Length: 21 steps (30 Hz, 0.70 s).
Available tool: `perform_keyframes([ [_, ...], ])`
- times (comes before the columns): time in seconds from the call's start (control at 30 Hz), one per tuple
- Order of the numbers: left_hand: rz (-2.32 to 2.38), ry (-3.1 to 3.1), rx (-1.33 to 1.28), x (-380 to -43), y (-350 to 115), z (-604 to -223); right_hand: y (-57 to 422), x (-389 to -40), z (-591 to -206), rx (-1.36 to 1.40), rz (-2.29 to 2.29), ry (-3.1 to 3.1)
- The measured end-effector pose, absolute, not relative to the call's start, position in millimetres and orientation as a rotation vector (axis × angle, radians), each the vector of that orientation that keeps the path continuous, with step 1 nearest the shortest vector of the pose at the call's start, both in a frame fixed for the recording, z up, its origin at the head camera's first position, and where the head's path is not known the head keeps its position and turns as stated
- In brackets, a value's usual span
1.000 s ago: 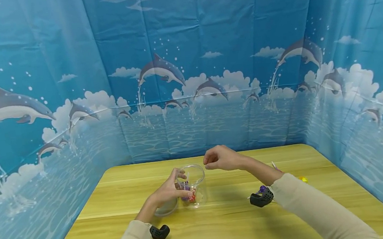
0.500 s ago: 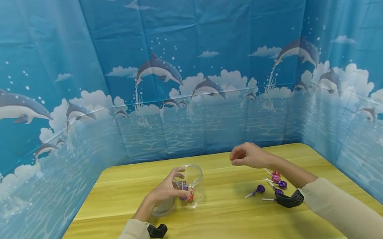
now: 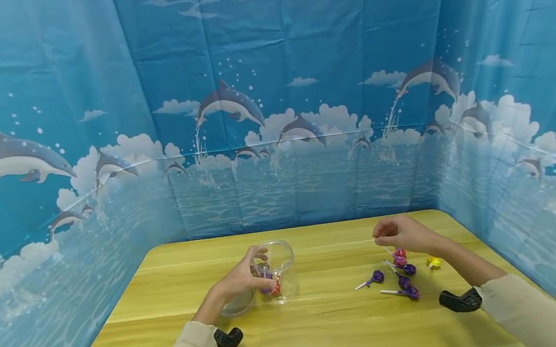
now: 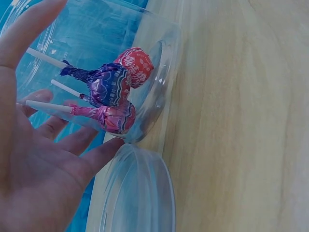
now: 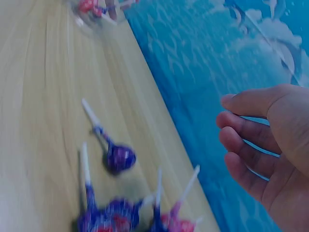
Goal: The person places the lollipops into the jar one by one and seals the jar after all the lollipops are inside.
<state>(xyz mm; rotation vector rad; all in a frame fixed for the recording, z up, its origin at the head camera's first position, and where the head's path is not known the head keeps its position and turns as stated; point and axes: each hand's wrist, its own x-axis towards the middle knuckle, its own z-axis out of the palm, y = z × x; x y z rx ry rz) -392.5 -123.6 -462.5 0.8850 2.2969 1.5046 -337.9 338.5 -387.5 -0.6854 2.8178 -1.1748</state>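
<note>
My left hand (image 3: 238,280) grips a clear plastic jar (image 3: 289,284) standing uncovered on the table, thumb on the near side and fingers behind. Through its wall, the left wrist view shows a red-wrapped lollipop (image 4: 137,66), a purple lollipop (image 4: 111,86) and a pink lollipop (image 4: 118,117), with white sticks toward the mouth. Over the far part of a loose group of lollipops (image 3: 405,282), my right hand (image 3: 407,235) hangs in the air, fingers loosely bent and holding nothing. A single purple lollipop (image 3: 378,276) lies left of that group.
A round clear lid (image 3: 237,306) lies beside the jar, partly behind the left hand. Right of the group is a yellow-wrapped lollipop (image 3: 434,262). The yellow wood-grain table (image 3: 323,331) ends at a blue dolphin-print curtain (image 3: 309,187).
My right hand has moved from beside the jar's mouth rightward to above the loose lollipops, uncovering the group and the yellow one. The left hand keeps its grip on the jar.
</note>
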Motion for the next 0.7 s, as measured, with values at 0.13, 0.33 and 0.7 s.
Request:
perform_keyframes([
  [0.13, 1.519, 2.280, 0.886, -394.0, -124.6, -462.9, 357.1, -333.7, -395.9, -0.651, -1.173, 2.816],
  [0.33, 1.534, 2.273, 0.900, -395.2, -124.6, -462.6, 388.1, -324.8, -406.7, -0.660, -1.083, 2.885],
  [0.7, 1.533, 2.233, 0.938, -396.7, -123.2, -464.5, 437.3, -309.1, -441.8, -0.789, -0.840, 3.008],
])
